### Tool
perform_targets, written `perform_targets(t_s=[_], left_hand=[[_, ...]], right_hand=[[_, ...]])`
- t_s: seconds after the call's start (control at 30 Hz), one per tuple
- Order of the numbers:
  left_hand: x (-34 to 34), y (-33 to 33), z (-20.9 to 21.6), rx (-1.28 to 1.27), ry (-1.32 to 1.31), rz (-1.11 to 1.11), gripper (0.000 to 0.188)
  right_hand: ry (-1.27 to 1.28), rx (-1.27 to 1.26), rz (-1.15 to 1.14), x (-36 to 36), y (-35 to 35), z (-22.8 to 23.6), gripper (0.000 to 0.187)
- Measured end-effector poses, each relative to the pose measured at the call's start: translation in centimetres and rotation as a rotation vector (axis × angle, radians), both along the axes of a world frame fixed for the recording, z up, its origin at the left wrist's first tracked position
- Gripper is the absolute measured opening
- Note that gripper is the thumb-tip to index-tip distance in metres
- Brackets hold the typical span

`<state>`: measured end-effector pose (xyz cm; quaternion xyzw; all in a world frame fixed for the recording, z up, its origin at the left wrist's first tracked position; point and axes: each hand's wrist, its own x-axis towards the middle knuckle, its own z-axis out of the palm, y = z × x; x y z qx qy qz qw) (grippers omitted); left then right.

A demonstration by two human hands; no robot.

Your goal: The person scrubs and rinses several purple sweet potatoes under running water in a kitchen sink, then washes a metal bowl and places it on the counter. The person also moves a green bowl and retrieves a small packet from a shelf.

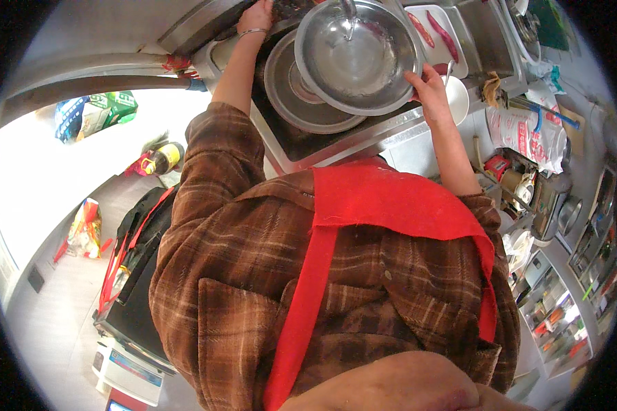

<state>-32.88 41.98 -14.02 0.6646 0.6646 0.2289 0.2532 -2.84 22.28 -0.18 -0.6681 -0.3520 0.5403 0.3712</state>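
A wide stainless steel bowl [371, 107] is tilted under a metal tap spout [349, 8], where a clear stream seems to run into it. My right hand [428, 88] is closed on the bowl's right rim, thumb on top. Below the bowl, partly covered by it, a large round metal pan [275, 89] sits in a dark recess of the steel counter [322, 152]. My left hand [256, 16] is stretched out to the far left, beyond the pan; its fingers are partly cut off by the picture's edge, so what it touches is unclear.
Right of the bowl, a white tray [465, 67] holds red chili peppers [443, 34]. A white bowl [458, 103] with a spoon stands close to my right wrist. Farther right are a steel sink basin [483, 31] and a white printed bag [528, 137]. A bottle [166, 157] lies at left.
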Motion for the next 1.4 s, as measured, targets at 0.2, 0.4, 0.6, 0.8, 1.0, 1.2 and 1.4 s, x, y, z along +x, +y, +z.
perform_targets(t_s=[0.2,0.4,0.6,0.8,1.0,1.2,1.4], left_hand=[[0.2,-0.2,0.6,-0.048,0.075,0.018,0.045],[-0.9,1.7,-3.5,-0.043,0.142,0.033,0.046],[-0.5,1.5,-2.1,-0.061,0.183,0.035,0.048],[0.0,0.4,-1.3,-0.025,0.176,0.05,0.044],[0.1,0.2,-1.3,0.006,0.105,0.077,0.042],[-0.4,0.9,-3.8,0.084,0.114,0.075,0.042],[0.2,0.5,-2.2,0.05,0.093,0.072,0.043]], right_hand=[[-0.082,-0.04,0.034,0.4,-0.3,-0.9,0.024],[-0.049,-0.041,0.057,0.1,-0.7,-1.1,0.023],[-0.039,-0.05,0.024,-0.4,-0.9,-0.6,0.023],[-0.054,-0.08,0.017,-0.4,-0.9,-1.3,0.023],[-0.039,-0.077,0.014,-0.5,-0.9,-1.6,0.023],[-0.036,-0.072,0.029,-0.2,-0.8,-2.0,0.023],[-0.038,-0.063,0.016,-0.3,-1.0,-1.7,0.023]])
